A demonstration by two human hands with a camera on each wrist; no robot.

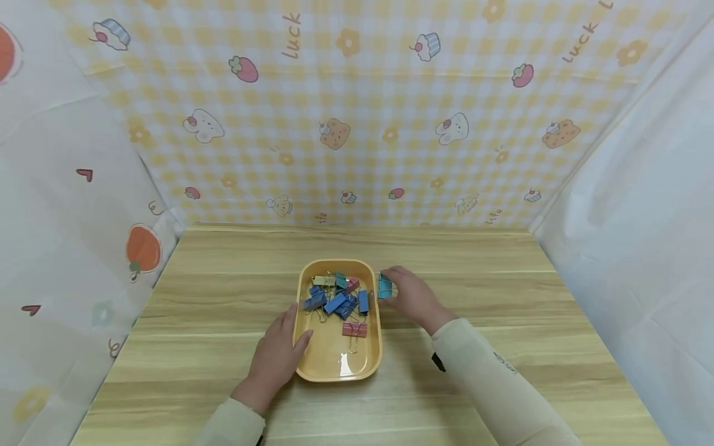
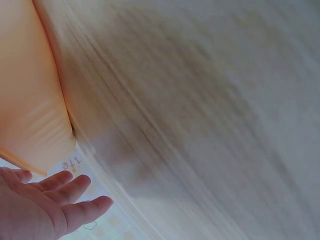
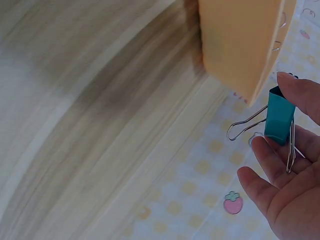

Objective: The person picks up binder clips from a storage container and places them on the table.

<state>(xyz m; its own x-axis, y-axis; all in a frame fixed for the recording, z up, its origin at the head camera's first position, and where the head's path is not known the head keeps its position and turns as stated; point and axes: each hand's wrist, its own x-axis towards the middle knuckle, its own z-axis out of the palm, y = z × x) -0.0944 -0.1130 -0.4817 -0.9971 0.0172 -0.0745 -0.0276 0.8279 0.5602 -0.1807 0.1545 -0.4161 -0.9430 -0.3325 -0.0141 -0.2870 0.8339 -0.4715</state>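
Observation:
A yellow-orange tray [image 1: 339, 375] holds several binder clips in blue, pink, yellow and teal. One pink binder clip [image 1: 354, 329] lies apart from the pile, toward the near right. My left hand [image 1: 273, 350] rests at the tray's left rim, its thumb reaching over the edge. In the left wrist view its fingers [image 2: 80, 212] look loosely extended beside the tray wall. Just outside the right rim, my right hand [image 1: 414, 297] pinches a teal binder clip [image 3: 280, 117] between thumb and fingers. That clip's wire handles stand spread apart.
The tray stands on a wood-grain table [image 1: 212, 297]. A checked cloth [image 1: 357, 111] with printed pictures hangs behind the table. White cloth [image 1: 630, 186] borders it on the right, and printed white cloth [image 1: 61, 217] on the left.

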